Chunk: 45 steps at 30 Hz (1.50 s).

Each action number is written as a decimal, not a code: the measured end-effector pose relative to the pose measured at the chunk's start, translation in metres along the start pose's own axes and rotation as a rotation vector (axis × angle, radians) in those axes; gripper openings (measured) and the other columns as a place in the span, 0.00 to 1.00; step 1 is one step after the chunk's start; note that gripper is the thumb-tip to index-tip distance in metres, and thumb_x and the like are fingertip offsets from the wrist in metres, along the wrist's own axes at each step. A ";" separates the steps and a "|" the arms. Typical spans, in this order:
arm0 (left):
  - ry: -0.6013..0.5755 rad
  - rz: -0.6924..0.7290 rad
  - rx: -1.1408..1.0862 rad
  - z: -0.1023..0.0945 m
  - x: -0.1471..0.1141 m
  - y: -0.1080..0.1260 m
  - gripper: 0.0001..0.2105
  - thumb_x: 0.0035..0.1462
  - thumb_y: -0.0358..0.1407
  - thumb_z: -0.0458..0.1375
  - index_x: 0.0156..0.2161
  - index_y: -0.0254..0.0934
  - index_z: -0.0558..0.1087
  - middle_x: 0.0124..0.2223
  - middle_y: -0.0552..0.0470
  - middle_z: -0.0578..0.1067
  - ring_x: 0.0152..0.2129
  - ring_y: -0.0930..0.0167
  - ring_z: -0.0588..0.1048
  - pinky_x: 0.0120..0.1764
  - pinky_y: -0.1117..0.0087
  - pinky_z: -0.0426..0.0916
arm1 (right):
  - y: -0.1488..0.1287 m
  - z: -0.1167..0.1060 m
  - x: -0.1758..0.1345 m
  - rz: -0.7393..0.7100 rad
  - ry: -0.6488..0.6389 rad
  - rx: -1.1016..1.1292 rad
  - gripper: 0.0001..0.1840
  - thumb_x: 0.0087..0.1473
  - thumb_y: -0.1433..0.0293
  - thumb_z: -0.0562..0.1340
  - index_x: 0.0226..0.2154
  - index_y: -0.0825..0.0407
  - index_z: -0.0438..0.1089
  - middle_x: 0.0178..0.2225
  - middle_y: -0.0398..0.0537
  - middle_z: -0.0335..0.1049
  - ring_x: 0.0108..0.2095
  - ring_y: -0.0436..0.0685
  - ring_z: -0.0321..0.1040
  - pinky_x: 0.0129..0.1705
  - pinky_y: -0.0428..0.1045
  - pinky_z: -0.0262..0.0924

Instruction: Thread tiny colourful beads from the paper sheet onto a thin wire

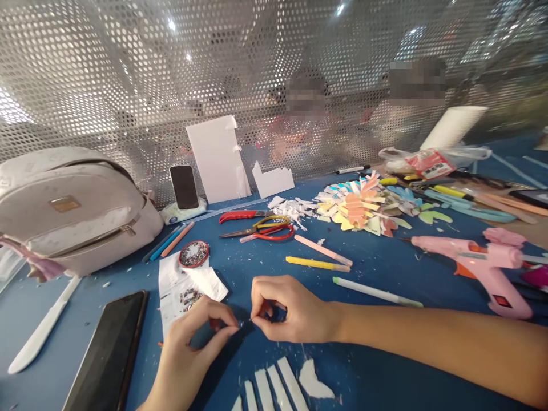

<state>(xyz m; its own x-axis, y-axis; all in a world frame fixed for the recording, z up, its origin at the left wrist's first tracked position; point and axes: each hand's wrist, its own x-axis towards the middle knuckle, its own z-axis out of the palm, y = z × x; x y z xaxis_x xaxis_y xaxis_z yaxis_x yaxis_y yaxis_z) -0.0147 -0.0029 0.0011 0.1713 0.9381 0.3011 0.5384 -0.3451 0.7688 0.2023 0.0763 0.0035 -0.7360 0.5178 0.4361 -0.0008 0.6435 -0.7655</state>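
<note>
My left hand [199, 337] and my right hand [289, 311] face each other low over the blue table, each with thumb and forefinger pinched. A tiny, thin, clear-looking bit [245, 323] shows between the two pinches; its kind is too small to make out. Beside my left hand lies a white paper sheet [171, 279] with a heap of small multicoloured beads or sequins [189, 298] on it. At the top of that sheet sits a round red-rimmed dish [194, 254] of similar bits. Just below my hands are several white foam strips [280, 388] and a torn white piece [314, 381].
A pink glue gun [475, 254] lies at right. Scissors [261, 229], a yellow marker [317, 263] and a green-tipped marker [377, 292] lie beyond my hands. Coloured paper scraps [359, 206] pile behind. At left are a phone [107, 354], a white knife [45, 328] and a backpack [72, 217].
</note>
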 end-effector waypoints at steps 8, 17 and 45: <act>0.077 0.051 0.016 -0.001 -0.003 0.000 0.05 0.54 0.31 0.66 0.33 0.41 0.74 0.30 0.58 0.79 0.25 0.73 0.75 0.32 0.76 0.70 | 0.002 0.000 -0.001 -0.050 -0.079 -0.055 0.04 0.52 0.76 0.60 0.29 0.53 0.65 0.28 0.41 0.64 0.26 0.47 0.60 0.29 0.42 0.57; 0.073 0.104 -0.016 -0.002 -0.006 -0.001 0.05 0.55 0.32 0.66 0.35 0.42 0.74 0.30 0.57 0.79 0.26 0.72 0.77 0.32 0.74 0.71 | 0.001 0.001 -0.002 -0.085 -0.080 -0.071 0.04 0.50 0.77 0.61 0.28 0.53 0.65 0.27 0.40 0.63 0.26 0.46 0.60 0.29 0.42 0.54; 0.039 0.150 -0.013 -0.003 -0.007 -0.002 0.07 0.55 0.29 0.66 0.36 0.42 0.74 0.32 0.58 0.78 0.27 0.73 0.76 0.33 0.74 0.70 | 0.001 -0.001 -0.001 -0.113 -0.113 -0.101 0.05 0.51 0.76 0.61 0.29 0.52 0.64 0.27 0.40 0.62 0.26 0.47 0.59 0.29 0.42 0.54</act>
<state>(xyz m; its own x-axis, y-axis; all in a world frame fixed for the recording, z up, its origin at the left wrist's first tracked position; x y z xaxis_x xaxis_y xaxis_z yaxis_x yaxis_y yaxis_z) -0.0197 -0.0092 -0.0011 0.2171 0.8740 0.4347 0.4987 -0.4821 0.7203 0.2034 0.0767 0.0025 -0.8066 0.3762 0.4560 -0.0240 0.7499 -0.6611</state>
